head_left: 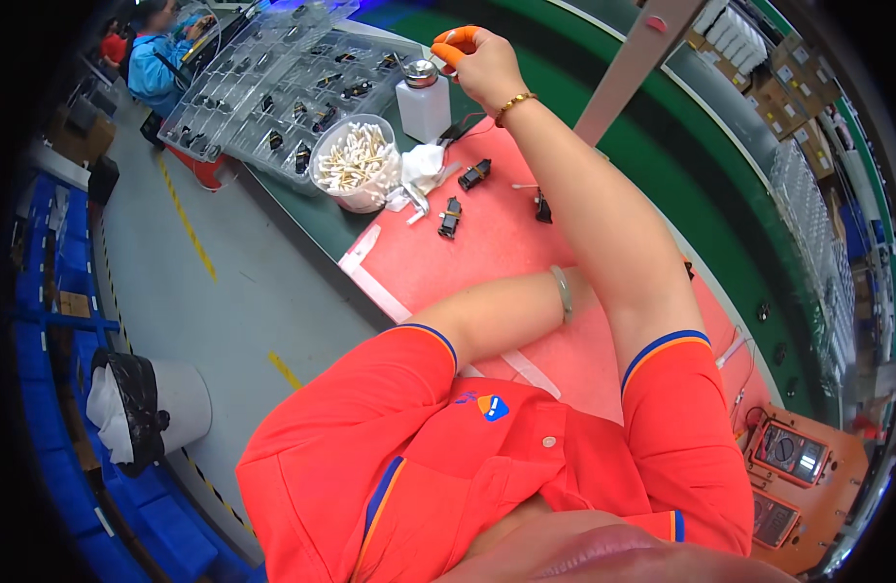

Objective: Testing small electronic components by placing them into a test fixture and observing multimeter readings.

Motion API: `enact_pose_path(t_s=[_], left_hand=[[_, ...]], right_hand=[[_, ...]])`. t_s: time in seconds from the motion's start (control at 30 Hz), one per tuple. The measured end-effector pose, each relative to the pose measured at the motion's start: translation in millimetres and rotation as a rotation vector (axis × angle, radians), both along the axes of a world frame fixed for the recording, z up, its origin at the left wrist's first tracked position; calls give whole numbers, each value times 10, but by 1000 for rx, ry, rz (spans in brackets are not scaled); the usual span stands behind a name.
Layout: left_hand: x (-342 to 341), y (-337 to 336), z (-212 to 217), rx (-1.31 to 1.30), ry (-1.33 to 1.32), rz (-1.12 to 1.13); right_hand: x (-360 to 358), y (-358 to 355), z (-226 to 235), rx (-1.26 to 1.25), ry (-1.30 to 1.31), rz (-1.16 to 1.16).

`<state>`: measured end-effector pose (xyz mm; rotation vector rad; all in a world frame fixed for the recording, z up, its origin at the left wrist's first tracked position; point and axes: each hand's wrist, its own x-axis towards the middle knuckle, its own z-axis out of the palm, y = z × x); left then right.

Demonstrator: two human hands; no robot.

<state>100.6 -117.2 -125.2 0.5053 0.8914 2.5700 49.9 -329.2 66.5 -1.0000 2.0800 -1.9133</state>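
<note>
My right arm stretches to the far side of the table. My right hand, with orange finger cots, is closed in a pinch beside the silver cap of a white pump bottle; whatever is between the fingertips is too small to make out. My left forearm crosses under the right one. Only the start of my left hand, past a pale green bangle, shows; its fingers are hidden. Small black parts lie on the pink mat, one near a cotton swab by my right forearm.
A tub of cotton swabs stands beside crumpled white tissue. Clear trays with black parts fill the far left. Multimeters lie at right, next to a green conveyor. A bin stands left; a person in blue is beyond.
</note>
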Motion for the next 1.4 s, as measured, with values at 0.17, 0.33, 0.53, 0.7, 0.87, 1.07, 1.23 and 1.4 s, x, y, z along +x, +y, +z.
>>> enact_pose_path(t_s=[0.17,0.33,0.53,0.7,0.87,1.07,1.23,1.4], left_hand=[[-332,534,432,-1089,-740,63],[-218,187,180,-770,-582,117],[-305,116,10,-426,-362,159],[-267,-214,-241,-102,-225,-8],[76,-126,773,-419,-157,-130],[106,-67,787,-368,-128,-251],[104,-67,750,-344,-90,-267],[118,-58,792,-327,-99,-287]], right_hand=[[-153,-113,-166,110,235,-43],[-95,-116,-145,126,271,-76],[36,-62,-78,21,197,-136],[113,755,126,-85,178,-231],[345,2662,-21,-9,148,-588],[906,3798,-559,62,80,-793],[963,3740,-706,80,17,-759],[966,3733,-775,91,27,-719]])
